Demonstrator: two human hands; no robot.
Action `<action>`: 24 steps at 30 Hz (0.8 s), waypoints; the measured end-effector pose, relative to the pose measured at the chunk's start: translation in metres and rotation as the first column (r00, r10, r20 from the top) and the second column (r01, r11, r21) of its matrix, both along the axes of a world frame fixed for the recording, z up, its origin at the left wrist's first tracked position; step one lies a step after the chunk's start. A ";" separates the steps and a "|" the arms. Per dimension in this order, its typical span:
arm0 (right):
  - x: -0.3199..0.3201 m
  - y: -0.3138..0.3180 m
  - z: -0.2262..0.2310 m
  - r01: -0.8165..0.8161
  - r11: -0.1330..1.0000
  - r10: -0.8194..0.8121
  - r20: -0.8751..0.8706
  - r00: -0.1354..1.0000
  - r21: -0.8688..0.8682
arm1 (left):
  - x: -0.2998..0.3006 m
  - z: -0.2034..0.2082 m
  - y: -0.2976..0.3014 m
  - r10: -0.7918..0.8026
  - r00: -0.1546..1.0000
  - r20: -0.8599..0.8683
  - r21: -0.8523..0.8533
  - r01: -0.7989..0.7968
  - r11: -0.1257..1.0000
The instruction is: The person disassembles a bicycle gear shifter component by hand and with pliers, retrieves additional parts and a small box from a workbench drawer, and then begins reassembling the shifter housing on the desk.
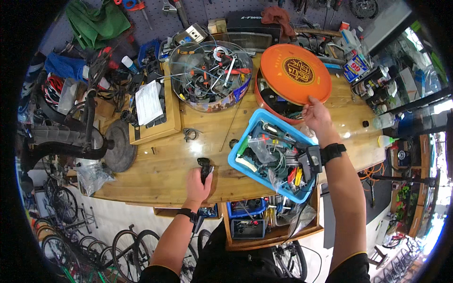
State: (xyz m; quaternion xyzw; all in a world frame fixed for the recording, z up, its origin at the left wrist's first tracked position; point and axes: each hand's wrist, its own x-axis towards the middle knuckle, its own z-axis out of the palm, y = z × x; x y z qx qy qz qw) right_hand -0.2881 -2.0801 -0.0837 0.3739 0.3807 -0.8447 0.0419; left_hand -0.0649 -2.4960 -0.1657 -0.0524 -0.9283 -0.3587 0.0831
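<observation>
My right hand (317, 116) pinches the near edge of a round orange lid (309, 87), which is tilted over a round orange tin (270, 109). Dark parts show in the gap between lid and tin. Near the table's front edge, my left hand (198, 184) is closed around a small black part (204, 163), perhaps a bicycle component; its exact kind is unclear. A light blue plastic basket (237, 162) full of tools, cables and small bags stands between my hands, close to my right wrist.
A clear round tub (177, 92) of screwdrivers and wrenches stands behind. To the left are a cardboard box (175, 123) with a paper sheet and a repair stand's round plate (121, 146). Below the front edge, an open drawer (271, 243) holds tools and bins.
</observation>
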 end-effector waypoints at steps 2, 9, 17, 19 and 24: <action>-0.026 0.013 0.037 -0.002 0.998 -0.012 -0.236 0.972 -0.058 | 0.002 0.000 0.000 0.015 1.000 -0.017 -0.019 -0.016 1.000; -0.078 0.029 0.185 -0.132 0.980 0.167 -0.259 0.951 0.146 | 0.002 0.001 -0.002 0.001 1.000 0.007 -0.056 0.000 0.998; -0.009 0.011 0.090 -0.246 0.968 0.250 -0.264 0.932 0.048 | 0.016 -0.018 -0.012 0.073 0.991 0.116 -0.169 -0.053 0.984; 0.003 0.012 0.031 -0.339 0.940 0.337 -0.253 0.907 0.037 | 0.015 -0.022 -0.013 0.051 0.994 0.096 -0.187 -0.032 0.982; -0.012 0.037 -0.033 -0.355 0.931 0.349 -0.071 0.934 -0.085 | -0.004 -0.008 0.004 0.008 1.000 0.020 -0.107 -0.006 0.994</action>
